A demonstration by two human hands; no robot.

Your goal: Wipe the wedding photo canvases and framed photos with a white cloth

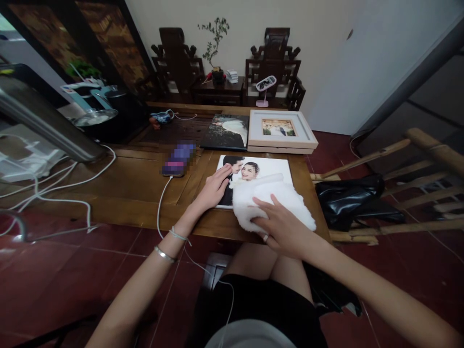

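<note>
A white-edged photo panel (279, 166) with a picture of two people lies flat near the table's front edge. Along its left side rests my left hand (214, 187), fingers stretched out and flat against the panel. My right hand (277, 220) grips a fluffy white towel (250, 198), which is folded and bunched. The towel lies over the panel's lower right part and hides it, hanging slightly past the panel toward me. Some of my right fingers are sunk into the cloth.
Behind the panel lie a dark photo panel (228, 133) and a boxed white frame (306, 135). A phone (178, 159) on a white cable is to the left. White cords (39, 193) tangle at far left. A bamboo chair (366, 157) holding a black bag (351, 195) stands right.
</note>
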